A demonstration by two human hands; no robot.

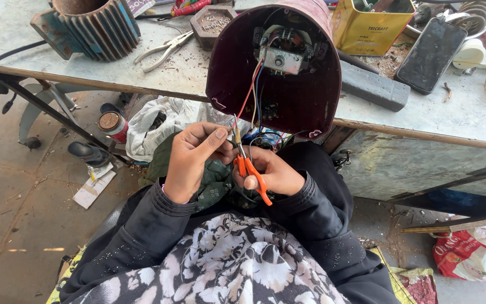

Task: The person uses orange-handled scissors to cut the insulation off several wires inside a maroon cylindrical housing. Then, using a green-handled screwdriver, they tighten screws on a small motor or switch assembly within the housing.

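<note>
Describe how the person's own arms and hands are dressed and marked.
Both arms wear long black sleeves flecked with tiny pale glittery specks, the cuffs ribbed in narrow folds. A thin pink edge shows under the left cuff. The left hand and right hand are bare: no gloves or rings visible.

Orange-handled cutters (252,175) at centre, metal tip grey. Wires (250,93) red, blue, pale yellow, running up to 12 o'clock into a maroon housing (305,98), dark inside, with a silver-grey motor part (281,61). Sleeves (316,197) black with tiny glittery specks; cloth at 6 o'clock (226,264) black-and-white floral. Dark green fabric (212,183) under the hands. Counter (187,67) pale grey, dusty. Blue-grey ribbed casting (97,28) at 10 o'clock. Yellow tin (367,28) at 1 o'clock, black phone (431,53) beside it. Red-and-white bag (473,253) at 4 o'clock.
</note>
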